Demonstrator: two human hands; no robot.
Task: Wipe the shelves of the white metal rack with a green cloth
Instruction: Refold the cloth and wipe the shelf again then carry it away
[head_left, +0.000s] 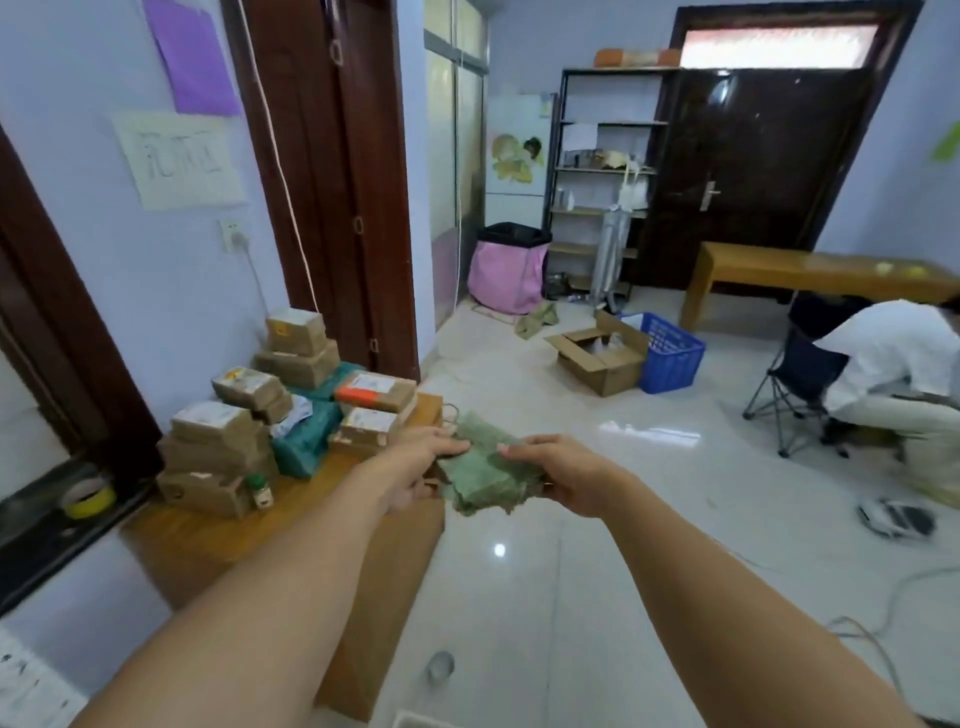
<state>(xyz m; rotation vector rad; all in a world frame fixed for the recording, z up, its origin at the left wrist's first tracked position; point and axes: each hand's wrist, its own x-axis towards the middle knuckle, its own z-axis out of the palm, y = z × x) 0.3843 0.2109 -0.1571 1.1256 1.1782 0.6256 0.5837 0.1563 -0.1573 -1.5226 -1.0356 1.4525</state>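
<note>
I hold a crumpled green cloth in front of me with both hands, above the floor beside a low wooden table. My left hand grips its left side and my right hand pinches its right side. No white metal rack can be clearly picked out; a dark-framed shelf unit with several shelves holding small items stands far across the room next to a dark door.
A low wooden table at my left carries several cardboard parcels. On the tiled floor lie an open carton, a blue crate and a pink bin. At the right, a person bends over by a folding chair.
</note>
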